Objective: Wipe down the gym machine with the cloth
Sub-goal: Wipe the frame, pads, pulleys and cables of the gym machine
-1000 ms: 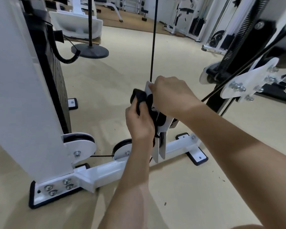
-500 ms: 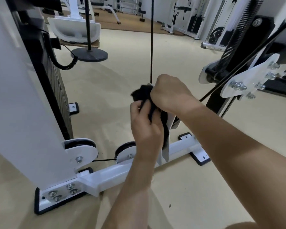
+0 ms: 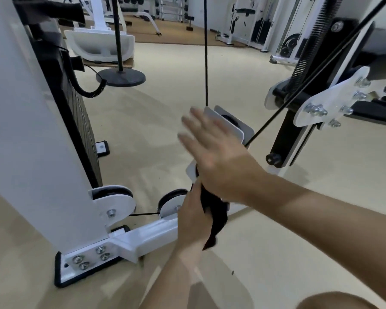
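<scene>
Left hand [image 3: 195,221]: grip clenched round the black cloth [image 3: 218,221], fingers curled on its upper part, the loose tail hanging toward 6 o'clock. The cloth sits against the lower end of the white pulley bracket [image 3: 230,127], at 5 o'clock of the right hand [image 3: 221,161]. Right hand: grip released, fingers straight and spread, blurred, holding nothing. It lies across the bracket's plates; contact cannot be confirmed. A black cable [image 3: 206,52] rises from the bracket toward 12 o'clock. At 9 o'clock of the left hand, a small pulley wheel [image 3: 172,204] stands on the white base bar [image 3: 152,236]. Assessment: the cloth is soft, light and limp, best bunched in the palm. The bracket is rigid but probably swings, so it is best steadied by a plate edge, away from the cable.
</scene>
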`<move>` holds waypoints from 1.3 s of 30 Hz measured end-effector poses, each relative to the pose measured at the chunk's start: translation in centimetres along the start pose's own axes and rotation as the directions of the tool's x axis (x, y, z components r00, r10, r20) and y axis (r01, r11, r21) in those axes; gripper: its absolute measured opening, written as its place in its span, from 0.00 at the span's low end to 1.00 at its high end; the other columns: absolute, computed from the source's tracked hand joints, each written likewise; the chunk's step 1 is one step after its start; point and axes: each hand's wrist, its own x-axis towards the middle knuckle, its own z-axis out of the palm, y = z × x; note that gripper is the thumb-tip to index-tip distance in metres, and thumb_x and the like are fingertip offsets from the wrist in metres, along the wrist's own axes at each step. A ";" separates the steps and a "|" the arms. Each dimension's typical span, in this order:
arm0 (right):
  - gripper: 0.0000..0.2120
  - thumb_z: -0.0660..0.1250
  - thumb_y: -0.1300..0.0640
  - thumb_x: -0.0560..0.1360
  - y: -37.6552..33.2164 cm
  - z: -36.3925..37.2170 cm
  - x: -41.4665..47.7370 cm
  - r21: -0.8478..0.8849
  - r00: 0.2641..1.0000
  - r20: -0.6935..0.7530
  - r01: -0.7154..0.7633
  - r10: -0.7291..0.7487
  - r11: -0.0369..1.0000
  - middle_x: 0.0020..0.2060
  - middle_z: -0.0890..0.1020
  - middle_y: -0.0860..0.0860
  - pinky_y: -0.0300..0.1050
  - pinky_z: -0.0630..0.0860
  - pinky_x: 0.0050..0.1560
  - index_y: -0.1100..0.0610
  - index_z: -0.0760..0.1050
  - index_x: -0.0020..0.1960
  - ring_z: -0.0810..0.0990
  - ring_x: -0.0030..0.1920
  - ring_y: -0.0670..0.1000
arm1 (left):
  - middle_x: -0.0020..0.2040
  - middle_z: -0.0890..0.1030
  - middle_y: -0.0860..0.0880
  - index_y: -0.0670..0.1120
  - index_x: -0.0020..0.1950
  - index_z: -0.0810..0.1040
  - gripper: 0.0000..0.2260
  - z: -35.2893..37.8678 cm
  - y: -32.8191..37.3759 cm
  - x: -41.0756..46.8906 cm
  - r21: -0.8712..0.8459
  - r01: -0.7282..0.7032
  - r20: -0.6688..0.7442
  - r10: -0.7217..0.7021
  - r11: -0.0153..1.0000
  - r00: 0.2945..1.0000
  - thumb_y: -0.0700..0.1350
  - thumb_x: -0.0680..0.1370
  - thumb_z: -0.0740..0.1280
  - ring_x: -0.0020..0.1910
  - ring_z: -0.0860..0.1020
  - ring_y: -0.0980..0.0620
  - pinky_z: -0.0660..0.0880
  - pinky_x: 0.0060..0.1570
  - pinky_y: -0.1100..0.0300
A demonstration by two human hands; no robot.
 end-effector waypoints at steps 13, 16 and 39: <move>0.18 0.58 0.60 0.81 2.3 5.5 -11.1 0.949 0.556 0.286 -0.279 0.780 -0.149 0.37 0.82 0.51 0.43 0.70 0.26 0.39 0.77 0.59 0.76 0.30 0.53 | 0.46 0.74 0.59 0.51 0.45 0.78 0.08 -3.2 10.5 -1.6 -0.005 -0.203 -0.255 0.195 0.979 0.947 0.53 0.74 0.63 0.51 0.72 0.57 0.72 0.51 0.55; 0.17 0.57 0.61 0.81 6.0 5.0 -9.2 0.962 0.514 0.267 -0.092 0.815 -0.258 0.46 0.84 0.50 0.52 0.79 0.42 0.42 0.79 0.55 0.82 0.44 0.53 | 0.59 0.70 0.55 0.53 0.63 0.71 0.21 -4.1 11.2 0.2 0.000 -0.173 -0.327 0.164 0.985 0.931 0.49 0.73 0.72 0.61 0.70 0.54 0.71 0.60 0.57; 0.10 0.65 0.67 0.75 4.6 5.9 -1.7 0.723 0.821 0.195 0.249 0.536 -0.644 0.48 0.85 0.51 0.45 0.80 0.52 0.63 0.81 0.55 0.84 0.50 0.52 | 0.59 0.75 0.55 0.55 0.63 0.69 0.25 -4.1 12.2 2.5 0.356 -0.327 -0.256 0.428 0.875 0.866 0.44 0.69 0.74 0.60 0.75 0.55 0.75 0.57 0.58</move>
